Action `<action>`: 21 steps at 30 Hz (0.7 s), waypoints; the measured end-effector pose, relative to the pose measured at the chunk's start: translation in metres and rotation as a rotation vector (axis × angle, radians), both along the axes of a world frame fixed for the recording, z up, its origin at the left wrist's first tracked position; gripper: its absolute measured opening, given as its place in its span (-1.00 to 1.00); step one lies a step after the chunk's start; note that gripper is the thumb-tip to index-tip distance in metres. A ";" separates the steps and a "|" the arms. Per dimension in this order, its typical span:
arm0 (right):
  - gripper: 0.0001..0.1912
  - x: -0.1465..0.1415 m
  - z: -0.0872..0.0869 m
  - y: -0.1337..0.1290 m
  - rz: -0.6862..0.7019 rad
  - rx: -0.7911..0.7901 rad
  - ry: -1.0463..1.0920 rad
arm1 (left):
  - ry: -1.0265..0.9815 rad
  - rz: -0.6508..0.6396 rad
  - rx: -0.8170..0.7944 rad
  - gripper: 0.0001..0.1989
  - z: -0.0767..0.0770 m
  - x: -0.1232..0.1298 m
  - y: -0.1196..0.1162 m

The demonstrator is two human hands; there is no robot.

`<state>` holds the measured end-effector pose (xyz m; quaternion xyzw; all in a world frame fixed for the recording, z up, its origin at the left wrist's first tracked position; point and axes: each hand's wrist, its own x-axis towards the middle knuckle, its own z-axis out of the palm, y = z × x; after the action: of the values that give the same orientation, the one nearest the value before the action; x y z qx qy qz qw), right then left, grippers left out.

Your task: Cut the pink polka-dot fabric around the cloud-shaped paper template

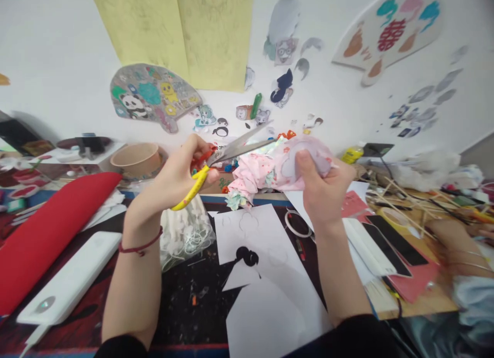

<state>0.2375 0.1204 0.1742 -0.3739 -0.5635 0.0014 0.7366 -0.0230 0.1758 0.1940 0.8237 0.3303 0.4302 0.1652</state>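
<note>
Sizing up the scene: white wall [57,65] at the back, dark-topped desk [181,301] below it. Long red cloth-like item [57,229] at left, white paper sheets [278,317] in the middle, lower one blank as far as visible, upper one with faint pencil outlines. Pink floral fabric bundle [252,175], ruffled with pale green bits, is up in the air over the far edge of the paper. Right hand [322,193] has it: grip closed, thumb pressing a flat grey-lilac piece [316,149] against the fabric. Left hand [189,160]: grip closed round the scissors [193,188], steel blades, yellow-and-red handles. Blades part open, aimed at the fabric; can't tell if they touch it. Clear bag of white corded pieces [187,234] on the desk by the left forearm. Small black cutout [247,256] on the paper. Status, my read: gathering of the fabric looks done, grey piece lined up but maybe only thumb-held. Trimming looks open: no finished cut edge visible, blades not closed. How much is left, can't tell.
</note>
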 end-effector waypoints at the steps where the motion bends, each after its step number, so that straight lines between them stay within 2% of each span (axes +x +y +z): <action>1: -0.53 0.002 0.000 0.001 -0.013 0.023 0.005 | 0.047 -0.010 -0.028 -0.70 0.002 -0.002 -0.001; 5: -0.68 0.004 0.001 0.002 -0.079 0.045 0.016 | 0.127 -0.013 -0.109 -0.72 0.003 -0.002 -0.005; 12: -0.87 -0.004 0.003 -0.004 -0.150 0.067 -0.001 | 0.117 -0.072 -0.137 -0.60 -0.002 0.018 -0.005; 15: -0.91 -0.007 0.004 -0.006 -0.113 0.051 0.000 | 0.104 -0.116 -0.114 -0.60 -0.004 0.023 -0.004; 18: -0.87 -0.007 0.005 -0.005 -0.049 0.034 0.012 | 0.139 -0.083 -0.132 -0.57 -0.006 0.025 -0.004; 21: -0.89 -0.006 0.003 -0.002 -0.044 0.025 0.030 | 0.149 -0.072 -0.158 -0.54 -0.007 0.026 -0.004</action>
<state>0.2316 0.1179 0.1770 -0.3769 -0.5442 -0.0160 0.7494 0.0032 0.1721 0.1870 0.8492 0.3448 0.3343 0.2197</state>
